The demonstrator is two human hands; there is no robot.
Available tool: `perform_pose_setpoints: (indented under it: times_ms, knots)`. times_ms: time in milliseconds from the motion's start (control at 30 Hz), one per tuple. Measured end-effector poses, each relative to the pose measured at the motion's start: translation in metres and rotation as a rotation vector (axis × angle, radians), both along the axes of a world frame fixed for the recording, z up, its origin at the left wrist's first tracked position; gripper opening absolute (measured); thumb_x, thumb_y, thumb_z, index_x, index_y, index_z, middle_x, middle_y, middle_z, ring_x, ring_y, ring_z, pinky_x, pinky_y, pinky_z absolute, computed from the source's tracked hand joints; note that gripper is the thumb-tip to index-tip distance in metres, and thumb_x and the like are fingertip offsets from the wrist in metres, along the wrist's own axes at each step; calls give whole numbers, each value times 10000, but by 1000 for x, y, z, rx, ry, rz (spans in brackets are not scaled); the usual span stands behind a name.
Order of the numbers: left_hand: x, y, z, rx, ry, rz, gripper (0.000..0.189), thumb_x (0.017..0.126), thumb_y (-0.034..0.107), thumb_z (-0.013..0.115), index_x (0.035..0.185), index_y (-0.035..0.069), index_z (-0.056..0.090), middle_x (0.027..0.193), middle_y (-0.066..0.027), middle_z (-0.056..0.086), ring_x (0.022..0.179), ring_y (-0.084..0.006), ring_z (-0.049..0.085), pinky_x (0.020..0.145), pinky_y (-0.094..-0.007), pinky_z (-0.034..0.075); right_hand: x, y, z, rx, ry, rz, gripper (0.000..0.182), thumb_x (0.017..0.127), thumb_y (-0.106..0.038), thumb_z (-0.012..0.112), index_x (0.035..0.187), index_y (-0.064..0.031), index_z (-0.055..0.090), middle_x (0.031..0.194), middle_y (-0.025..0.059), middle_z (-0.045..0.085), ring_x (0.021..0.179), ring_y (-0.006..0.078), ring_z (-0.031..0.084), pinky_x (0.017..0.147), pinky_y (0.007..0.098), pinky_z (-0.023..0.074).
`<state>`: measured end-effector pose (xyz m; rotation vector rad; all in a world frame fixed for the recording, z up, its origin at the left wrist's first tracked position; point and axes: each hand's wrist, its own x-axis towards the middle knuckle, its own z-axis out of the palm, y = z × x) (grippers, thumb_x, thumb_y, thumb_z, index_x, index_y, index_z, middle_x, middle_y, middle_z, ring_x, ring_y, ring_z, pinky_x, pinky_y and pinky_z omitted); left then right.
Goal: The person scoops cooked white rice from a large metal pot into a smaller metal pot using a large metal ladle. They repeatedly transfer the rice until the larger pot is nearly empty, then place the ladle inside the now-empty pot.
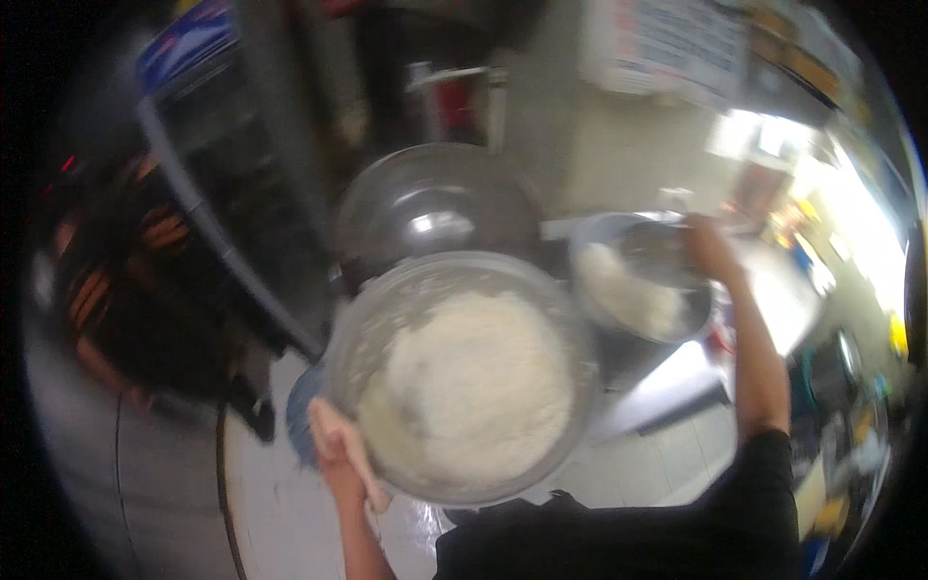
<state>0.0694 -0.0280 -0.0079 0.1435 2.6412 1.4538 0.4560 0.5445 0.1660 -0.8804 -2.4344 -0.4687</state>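
A large round bowl with whitish dough or batter in it stands before me. My left hand is at the bowl's lower left rim, gripping a pale, floury thing, cloth or dough, I cannot tell which. Over to the right, my right hand is closed on a metal bowl or scoop, blurred, above a smaller container that holds whitish flour or dough.
Behind the large bowl is a big shiny dark metal bowl. A glass-fronted cabinet stands at the left. At the right, a bright counter bears small items. Printed sheets hang on the wall.
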Motion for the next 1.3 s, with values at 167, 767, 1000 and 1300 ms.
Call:
perform_pose_setpoints:
  times_ms: [167,767,1000,1300]
  knots:
    - [31,-13,22,252,-70,48,564,977,375,474,1312,-78,445,1226,-238,555,1144,-294,533,972,-351,402,-42,-104,112,-196,219,328,151,856,-66,570,993,-31,625,938,141,649,820,246,630,736,362,504]
    - [148,-26,37,414,-170,-116,536,952,229,559,1359,-57,359,1240,-214,546,1161,-295,530,987,-362,403,-405,-338,-71,-267,-365,1458,308,702,-21,625,959,-158,724,973,0,676,999,202,570,874,352,411]
    - [147,-25,49,323,-123,-109,467,971,260,535,1307,-46,428,1208,-166,572,1101,-234,550,952,-338,425,-349,-376,-97,-84,-592,1452,121,732,-125,636,842,-156,678,891,-29,646,964,184,564,872,358,412]
    - [145,-24,41,362,-151,-144,493,984,310,516,1313,-44,422,1177,-154,579,1070,-218,555,934,-335,433,-322,-319,-33,-150,-349,1558,249,694,-142,673,942,-157,691,986,-35,657,1031,187,557,954,421,373]
